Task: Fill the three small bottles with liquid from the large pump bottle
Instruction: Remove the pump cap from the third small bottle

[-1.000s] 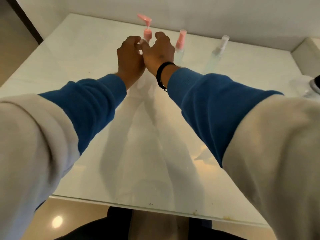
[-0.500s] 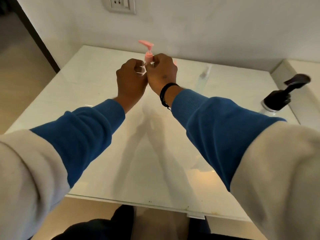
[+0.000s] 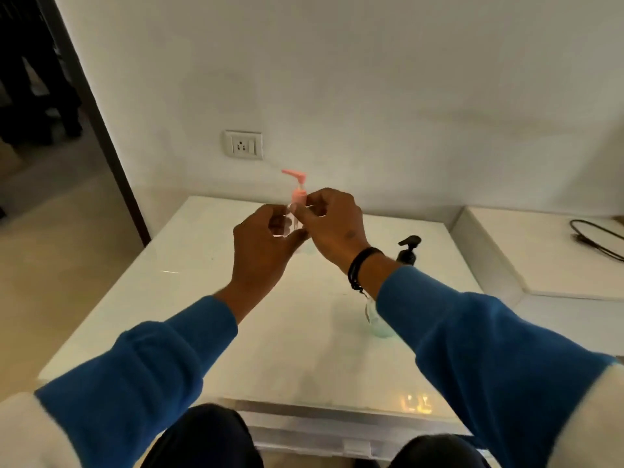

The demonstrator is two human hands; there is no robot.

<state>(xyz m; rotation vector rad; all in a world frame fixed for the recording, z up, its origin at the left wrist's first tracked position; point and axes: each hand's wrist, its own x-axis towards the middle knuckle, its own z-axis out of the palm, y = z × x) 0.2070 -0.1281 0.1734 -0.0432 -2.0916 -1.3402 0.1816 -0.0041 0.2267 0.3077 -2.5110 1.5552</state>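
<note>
Left hand [image 3: 261, 243] grips clear body of small pink-pump bottle [image 3: 297, 204], raised above white table [image 3: 189, 265]; right hand [image 3: 332, 228] pinches its pink collar. Large black-pump bottle [image 3: 407, 253] stands on table, right, partly behind right forearm.

Both hands hold a small clear bottle [image 3: 291, 221] above a white table [image 3: 189, 285]: left hand [image 3: 265, 249] grips its body, right hand [image 3: 332, 228] pinches its pink pump [image 3: 297, 188]. A black-pumped bottle [image 3: 407, 251] stands right.
</note>
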